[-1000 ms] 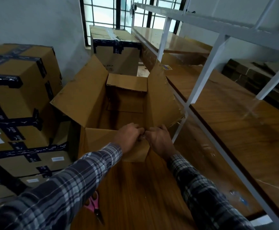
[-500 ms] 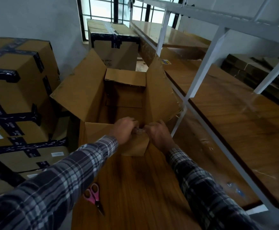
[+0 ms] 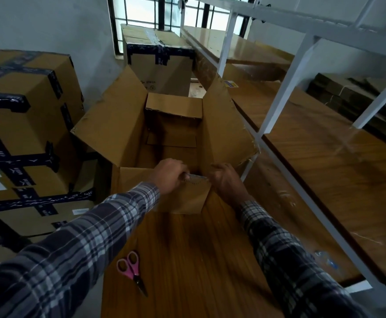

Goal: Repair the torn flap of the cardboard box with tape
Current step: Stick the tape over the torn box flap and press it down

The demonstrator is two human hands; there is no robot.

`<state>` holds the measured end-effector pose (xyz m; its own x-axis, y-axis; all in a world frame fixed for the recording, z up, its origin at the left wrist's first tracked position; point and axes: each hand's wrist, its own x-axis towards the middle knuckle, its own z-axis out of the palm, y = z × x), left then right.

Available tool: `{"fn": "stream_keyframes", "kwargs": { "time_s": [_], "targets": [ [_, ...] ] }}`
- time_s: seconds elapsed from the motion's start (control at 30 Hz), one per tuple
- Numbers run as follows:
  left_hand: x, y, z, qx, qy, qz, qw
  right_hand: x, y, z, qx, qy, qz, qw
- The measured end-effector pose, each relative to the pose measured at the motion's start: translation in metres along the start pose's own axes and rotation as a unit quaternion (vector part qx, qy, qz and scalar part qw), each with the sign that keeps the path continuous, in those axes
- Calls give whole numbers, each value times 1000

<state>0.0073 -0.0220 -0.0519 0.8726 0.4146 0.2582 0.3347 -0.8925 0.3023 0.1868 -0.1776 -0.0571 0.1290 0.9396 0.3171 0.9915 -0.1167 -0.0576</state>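
An open brown cardboard box (image 3: 118, 125) stands at the far end of a wooden table, its four flaps spread. The near flap (image 3: 187, 198) hangs down over the table's end. My left hand (image 3: 170, 175) and my right hand (image 3: 225, 180) are at the top of that flap, a short gap apart. A strip of clear tape (image 3: 197, 177) stretches between them, each hand pinching one end of it. The right flap (image 3: 226, 127) has a ragged outer edge. No tape roll is visible.
Pink-handled scissors (image 3: 131, 269) lie on the wooden table (image 3: 187, 260) near me. Sealed boxes with dark tape (image 3: 24, 125) are stacked on the left, another (image 3: 160, 63) behind the open box. A white metal rack with wooden shelves (image 3: 325, 157) runs along the right.
My hands, first touching over the near flap's top, have drawn apart, and a strip of clear tape now shows between them. The view has tilted down, showing the scissors fully.
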Motion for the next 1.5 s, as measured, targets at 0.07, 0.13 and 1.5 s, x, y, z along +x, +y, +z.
{"fn": "stream_keyframes", "kwargs": {
  "time_s": [0.07, 0.13, 1.5],
  "targets": [
    [0, 1, -3, -1, -16, -4, 1000, 1, 5, 3, -12, -32, -4, 999],
    [-2, 2, -4, 11, -6, 15, 1000, 2, 9, 4, -14, -55, 2, 998],
    [-8, 34, -2, 10, 22, 25, 999, 7, -30, 1, 47, 30, 26, 998]
  ]
}}
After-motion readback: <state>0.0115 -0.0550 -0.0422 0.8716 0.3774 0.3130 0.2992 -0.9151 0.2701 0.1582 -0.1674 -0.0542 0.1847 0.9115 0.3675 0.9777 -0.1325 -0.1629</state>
